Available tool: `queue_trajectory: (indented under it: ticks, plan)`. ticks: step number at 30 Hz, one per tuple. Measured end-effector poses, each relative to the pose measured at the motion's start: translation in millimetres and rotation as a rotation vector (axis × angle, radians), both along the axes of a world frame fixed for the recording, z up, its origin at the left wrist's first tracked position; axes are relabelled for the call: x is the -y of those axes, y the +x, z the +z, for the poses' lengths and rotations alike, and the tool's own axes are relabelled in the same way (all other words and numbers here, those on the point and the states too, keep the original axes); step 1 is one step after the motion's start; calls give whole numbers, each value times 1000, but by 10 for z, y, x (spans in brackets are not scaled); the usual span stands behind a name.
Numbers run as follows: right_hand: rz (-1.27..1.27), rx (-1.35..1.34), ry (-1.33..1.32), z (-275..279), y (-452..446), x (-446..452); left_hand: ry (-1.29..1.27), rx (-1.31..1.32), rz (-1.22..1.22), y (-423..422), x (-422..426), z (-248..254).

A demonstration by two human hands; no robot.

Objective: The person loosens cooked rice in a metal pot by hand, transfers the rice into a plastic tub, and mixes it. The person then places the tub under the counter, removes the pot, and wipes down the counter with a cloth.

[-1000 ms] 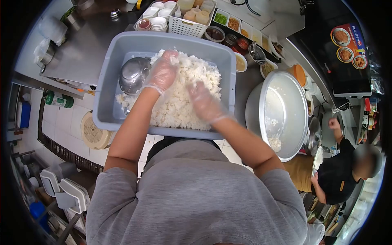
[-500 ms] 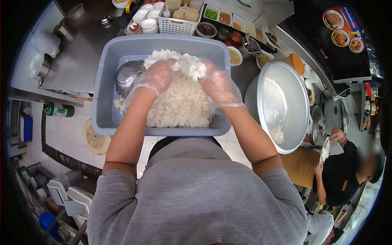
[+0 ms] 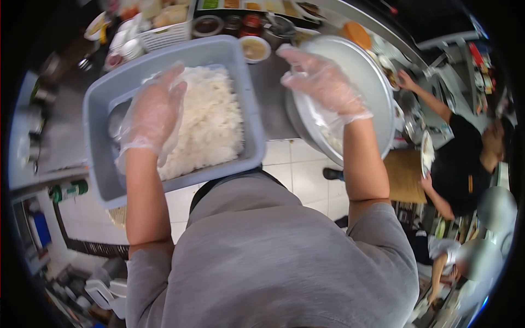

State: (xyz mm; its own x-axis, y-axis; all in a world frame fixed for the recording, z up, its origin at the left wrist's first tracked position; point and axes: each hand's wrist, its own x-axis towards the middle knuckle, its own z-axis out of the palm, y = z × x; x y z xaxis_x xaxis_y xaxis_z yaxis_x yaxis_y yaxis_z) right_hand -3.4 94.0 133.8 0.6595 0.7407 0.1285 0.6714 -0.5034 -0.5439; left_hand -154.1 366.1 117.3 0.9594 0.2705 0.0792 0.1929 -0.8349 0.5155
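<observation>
Cooked white rice fills much of a grey-blue plastic tub. Over the rice's left side is my left hand, in a clear plastic glove, fingers apart and holding nothing. A metal bowl lies behind it in the tub, mostly hidden. My right hand, gloved the same way, is spread open above the near-left rim of a large metal pot. Some rice clings inside the pot, partly covered by my right wrist. Whether the right hand touches the rim I cannot tell.
A small bowl of sauce stands between tub and pot. Behind are a white basket, dark sauce containers and an orange lid. On the right, a co-worker in black holds a plate of rice; another person is below.
Both hands were together over the rice with a clump between them. The clump is gone from them; my right hand has moved right to the pot. The view has turned and shifted right.
</observation>
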Motion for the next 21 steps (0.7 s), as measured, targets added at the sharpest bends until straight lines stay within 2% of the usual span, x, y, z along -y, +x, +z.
queue_trajectory:
  ticks: [2, 5, 8, 11, 13, 17, 19, 21]
  plan:
    - [-262, -133, -151, 100, 224, 612, -83, 91, -89, 166, 338, -7]
    - [-478, -226, -382, -182, 693, 1616, -253, 384, -440, 469, 1027, -267]
    - [-438, -225, -685, -857, 1163, 2573, -274, 326, -684, 690, 1795, -383]
    - [-654, -605, -899, -1032, 1067, 2734, -136, 185, -870, 772, 2396, -552]
    - [-606, -837, -834, -1062, 835, 2661, -49, 15, -957, 820, 2616, -618]
    - [-348, -1137, -650, -1402, 607, 2532, -33, -129, -753, 817, 2754, -535]
    - [-210, -1220, -587, -1326, 559, 2418, -83, -42, -729, 821, 2769, -616]
    - [-233, -1207, -514, -1388, 441, 2412, -44, 29, -676, 806, 2771, -726]
